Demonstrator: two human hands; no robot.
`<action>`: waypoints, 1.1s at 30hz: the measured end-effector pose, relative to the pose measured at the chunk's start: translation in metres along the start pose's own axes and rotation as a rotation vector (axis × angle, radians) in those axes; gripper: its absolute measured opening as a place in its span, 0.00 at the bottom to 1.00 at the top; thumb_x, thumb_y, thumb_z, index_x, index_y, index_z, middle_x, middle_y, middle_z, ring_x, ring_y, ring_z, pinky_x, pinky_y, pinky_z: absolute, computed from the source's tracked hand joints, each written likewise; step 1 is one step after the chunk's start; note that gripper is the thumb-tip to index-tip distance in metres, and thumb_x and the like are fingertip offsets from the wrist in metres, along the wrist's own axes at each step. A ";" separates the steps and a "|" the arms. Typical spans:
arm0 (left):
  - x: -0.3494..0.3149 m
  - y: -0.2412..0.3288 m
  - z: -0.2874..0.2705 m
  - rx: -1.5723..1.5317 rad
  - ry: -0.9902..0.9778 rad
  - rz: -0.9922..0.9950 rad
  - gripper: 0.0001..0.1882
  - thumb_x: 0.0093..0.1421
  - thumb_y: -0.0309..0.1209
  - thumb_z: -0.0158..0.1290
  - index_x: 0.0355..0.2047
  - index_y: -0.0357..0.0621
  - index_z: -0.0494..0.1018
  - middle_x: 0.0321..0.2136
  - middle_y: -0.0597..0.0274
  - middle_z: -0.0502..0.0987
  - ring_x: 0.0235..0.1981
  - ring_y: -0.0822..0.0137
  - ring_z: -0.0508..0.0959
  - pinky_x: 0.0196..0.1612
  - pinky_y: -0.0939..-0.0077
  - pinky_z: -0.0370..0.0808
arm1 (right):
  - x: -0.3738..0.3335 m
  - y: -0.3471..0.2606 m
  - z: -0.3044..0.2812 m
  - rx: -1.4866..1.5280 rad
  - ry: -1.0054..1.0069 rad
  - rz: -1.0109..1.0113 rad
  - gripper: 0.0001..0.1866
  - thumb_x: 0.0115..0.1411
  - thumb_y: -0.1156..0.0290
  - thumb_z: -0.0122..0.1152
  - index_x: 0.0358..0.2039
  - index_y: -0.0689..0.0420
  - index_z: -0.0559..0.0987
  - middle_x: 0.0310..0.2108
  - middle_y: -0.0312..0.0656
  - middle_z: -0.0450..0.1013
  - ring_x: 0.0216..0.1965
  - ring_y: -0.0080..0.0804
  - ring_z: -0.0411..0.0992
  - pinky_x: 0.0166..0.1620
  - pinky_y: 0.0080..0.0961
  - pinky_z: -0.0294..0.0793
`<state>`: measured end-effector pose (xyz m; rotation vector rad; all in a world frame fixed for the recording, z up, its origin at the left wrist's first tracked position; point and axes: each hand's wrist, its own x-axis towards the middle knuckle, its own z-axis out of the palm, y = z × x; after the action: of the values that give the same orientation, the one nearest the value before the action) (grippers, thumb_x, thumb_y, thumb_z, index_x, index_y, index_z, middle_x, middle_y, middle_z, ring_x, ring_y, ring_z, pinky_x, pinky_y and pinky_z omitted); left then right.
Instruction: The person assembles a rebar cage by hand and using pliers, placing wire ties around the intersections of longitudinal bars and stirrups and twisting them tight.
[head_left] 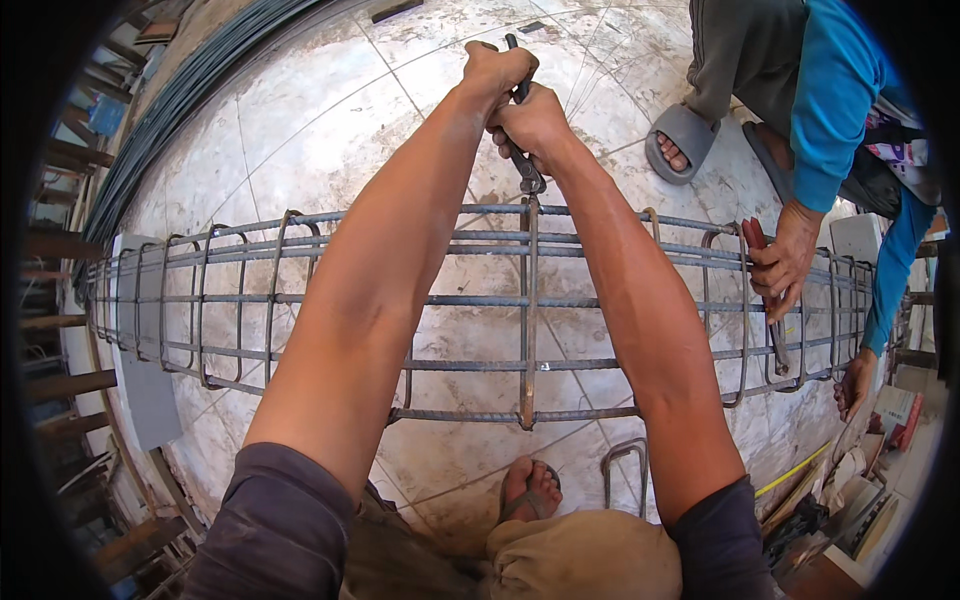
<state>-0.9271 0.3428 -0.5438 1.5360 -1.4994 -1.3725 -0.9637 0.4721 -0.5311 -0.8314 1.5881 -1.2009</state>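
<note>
Both my arms reach out over a long cage of steel rebar (470,355). My left hand (500,68) is closed on the far handle end of dark steel pincers (524,165). Closer to the jaws, my right hand (535,128) grips the same pincers. Their jaws point back toward me and meet the top of a rusty stirrup (531,310) at the cage's far long bars. The wire at the jaws is too small to make out. My forearms cover parts of the cage.
At right, a co-worker in blue sleeves holds red-handled pincers (777,345) inside the cage; their other hand (855,385) is by its end. Grey blocks (148,390) support the cage. Long bars (190,90) lie far left. A loose stirrup (625,470) lies near my foot (530,488).
</note>
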 end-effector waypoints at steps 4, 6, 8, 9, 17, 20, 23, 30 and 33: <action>0.004 -0.001 0.003 -0.014 -0.151 -0.015 0.48 0.45 0.28 0.65 0.64 0.27 0.55 0.46 0.38 0.77 0.44 0.51 0.81 0.44 0.61 0.81 | 0.004 0.005 -0.001 0.011 0.056 -0.010 0.09 0.58 0.75 0.67 0.34 0.66 0.76 0.23 0.46 0.78 0.19 0.31 0.77 0.20 0.32 0.75; -0.012 0.011 0.001 -0.078 -0.200 -0.002 0.47 0.45 0.26 0.67 0.62 0.26 0.55 0.42 0.41 0.76 0.37 0.58 0.80 0.35 0.60 0.81 | 0.001 0.001 0.000 -0.078 0.114 -0.009 0.11 0.58 0.74 0.68 0.35 0.67 0.76 0.24 0.48 0.78 0.20 0.32 0.78 0.22 0.33 0.75; -0.034 0.030 -0.004 0.048 -0.069 0.062 0.52 0.45 0.29 0.67 0.66 0.30 0.50 0.53 0.33 0.70 0.50 0.48 0.78 0.51 0.56 0.79 | -0.006 -0.006 0.004 -0.222 0.196 -0.134 0.14 0.58 0.71 0.70 0.35 0.68 0.75 0.25 0.53 0.79 0.24 0.40 0.81 0.27 0.38 0.78; -0.045 0.043 -0.007 0.113 -0.016 0.087 0.54 0.45 0.31 0.67 0.68 0.32 0.47 0.58 0.29 0.68 0.57 0.43 0.77 0.59 0.55 0.78 | -0.012 -0.011 0.006 -0.298 0.245 -0.188 0.16 0.57 0.70 0.71 0.36 0.68 0.75 0.26 0.55 0.80 0.26 0.44 0.82 0.29 0.41 0.79; -0.101 0.094 -0.040 -0.362 0.208 0.546 0.21 0.64 0.34 0.60 0.50 0.27 0.77 0.46 0.38 0.82 0.48 0.51 0.81 0.55 0.60 0.75 | -0.060 -0.041 0.019 -0.461 0.406 -0.585 0.18 0.59 0.68 0.68 0.40 0.68 0.73 0.32 0.63 0.81 0.37 0.62 0.82 0.42 0.49 0.78; -0.097 0.094 -0.038 -0.448 -0.017 0.476 0.19 0.65 0.32 0.57 0.51 0.29 0.76 0.37 0.47 0.82 0.35 0.59 0.80 0.37 0.65 0.77 | -0.052 -0.045 0.011 -0.335 0.332 -0.415 0.23 0.58 0.63 0.67 0.45 0.69 0.73 0.32 0.60 0.81 0.38 0.61 0.82 0.43 0.48 0.79; -0.075 0.088 -0.026 -0.405 -0.222 0.278 0.17 0.68 0.37 0.55 0.46 0.32 0.77 0.27 0.57 0.77 0.22 0.69 0.73 0.26 0.72 0.71 | -0.034 -0.044 0.006 -0.306 0.266 -0.244 0.15 0.62 0.63 0.63 0.33 0.64 0.74 0.24 0.46 0.74 0.24 0.39 0.72 0.29 0.38 0.70; -0.018 0.033 0.004 -0.206 -0.366 -0.020 0.46 0.61 0.54 0.64 0.61 0.21 0.65 0.46 0.35 0.77 0.39 0.43 0.83 0.32 0.50 0.82 | -0.005 -0.019 0.002 -0.049 0.139 0.152 0.14 0.64 0.64 0.62 0.29 0.63 0.75 0.19 0.38 0.67 0.18 0.31 0.65 0.20 0.36 0.61; -0.028 0.021 -0.010 0.140 -0.271 0.109 0.43 0.65 0.60 0.57 0.58 0.25 0.69 0.43 0.36 0.79 0.48 0.51 0.80 0.45 0.53 0.80 | 0.005 -0.012 0.001 -0.037 0.089 0.214 0.14 0.64 0.65 0.62 0.31 0.65 0.76 0.20 0.39 0.67 0.18 0.32 0.67 0.20 0.36 0.62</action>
<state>-0.9207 0.3625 -0.5139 1.3675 -1.8500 -1.4839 -0.9649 0.4643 -0.5209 -0.6208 1.7288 -1.0699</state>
